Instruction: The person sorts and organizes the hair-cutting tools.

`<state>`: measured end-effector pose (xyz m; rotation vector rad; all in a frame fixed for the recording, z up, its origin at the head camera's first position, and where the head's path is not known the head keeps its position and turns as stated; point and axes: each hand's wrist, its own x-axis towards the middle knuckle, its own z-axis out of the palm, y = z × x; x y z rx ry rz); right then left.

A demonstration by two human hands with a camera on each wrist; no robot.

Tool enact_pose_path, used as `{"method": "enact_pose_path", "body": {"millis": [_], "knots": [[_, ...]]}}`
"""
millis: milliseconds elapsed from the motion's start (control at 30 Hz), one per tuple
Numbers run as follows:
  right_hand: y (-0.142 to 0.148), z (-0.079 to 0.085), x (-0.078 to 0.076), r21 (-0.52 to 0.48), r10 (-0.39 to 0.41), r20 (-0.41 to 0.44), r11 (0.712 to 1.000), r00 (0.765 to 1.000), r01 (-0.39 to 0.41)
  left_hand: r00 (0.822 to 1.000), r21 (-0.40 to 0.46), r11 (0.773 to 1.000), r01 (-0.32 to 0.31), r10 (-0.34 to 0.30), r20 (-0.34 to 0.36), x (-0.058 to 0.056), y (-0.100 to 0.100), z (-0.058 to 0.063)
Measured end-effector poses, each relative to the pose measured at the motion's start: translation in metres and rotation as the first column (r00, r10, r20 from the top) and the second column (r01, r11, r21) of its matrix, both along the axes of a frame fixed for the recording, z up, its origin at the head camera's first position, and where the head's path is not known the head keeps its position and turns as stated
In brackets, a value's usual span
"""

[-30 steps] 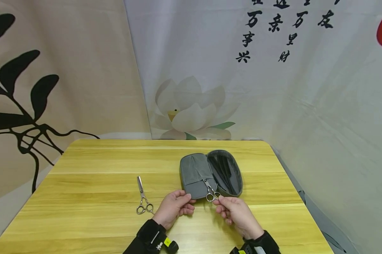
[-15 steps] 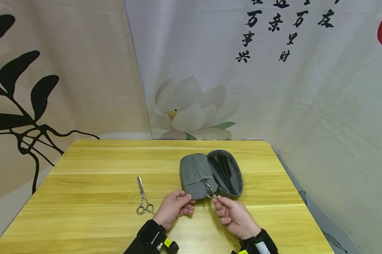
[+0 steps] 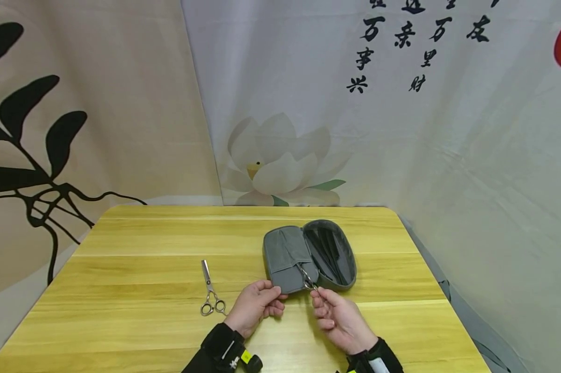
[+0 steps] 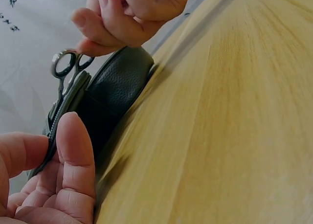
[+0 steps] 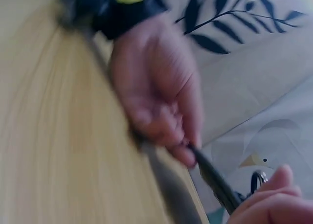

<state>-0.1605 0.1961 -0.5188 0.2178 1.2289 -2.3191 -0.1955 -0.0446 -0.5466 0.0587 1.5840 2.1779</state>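
A grey zip case (image 3: pixel 287 238) lies unfolded on the table. My left hand (image 3: pixel 254 309) pinches the near edge of its left half between thumb and fingers. My right hand (image 3: pixel 342 320) pinches a finger ring of a pair of metal scissors (image 3: pixel 306 280) at that half's near right corner. Their blades are largely hidden in the case's pocket (image 3: pixel 287 277), while the rings stick out past the edge. In the left wrist view, the scissors (image 4: pixel 61 70) show both rings above the zipped rim. A second pair of scissors (image 3: pixel 207 290) rests on the table, left of my left hand.
Long dark items (image 3: pixel 329 254) lie in the case's deeper right half. The wooden table (image 3: pixel 145 280) has a rounded far edge, with a printed cloth backdrop (image 3: pixel 285 103) behind it.
My right hand has moved slightly forward and left, and the scissors have slid deeper into the pocket. The left hand and the second pair of scissors have stayed in place.
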Motion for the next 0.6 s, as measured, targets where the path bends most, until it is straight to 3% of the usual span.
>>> {"method": "enact_pose_path", "body": {"millis": [67, 133, 200, 367, 600], "knots": [[-0.002, 0.001, 0.001, 0.203, -0.061, -0.077, 0.976, 0.995, 0.075, 1.0, -0.006, 1.0, -0.001, 0.001, -0.004, 0.0, 0.0, 0.0], [-0.005, 0.002, 0.001, 0.393, -0.1, -0.157, 0.906, 0.982, 0.155, 1.0, -0.013, 1.0, -0.003, 0.003, -0.006, 0.0, 0.001, 0.0], [-0.008, 0.003, 0.001, 0.519, -0.117, -0.222, 0.826, 0.968, 0.219, 1.0, -0.021, 1.0, -0.006, 0.006, -0.01, 0.0, 0.001, 0.0], [-0.013, 0.004, 0.001, 0.661, -0.08, -0.357, 0.682, 0.931, 0.312, 1.0, -0.033, 0.999, -0.02, 0.019, -0.016, 0.0, 0.001, 0.001], [-0.014, 0.007, 0.003, 0.778, 0.071, -0.511, 0.463, 0.857, 0.425, 1.0, -0.049, 0.999, -0.017, 0.016, -0.023, 0.001, 0.001, 0.0]]}}
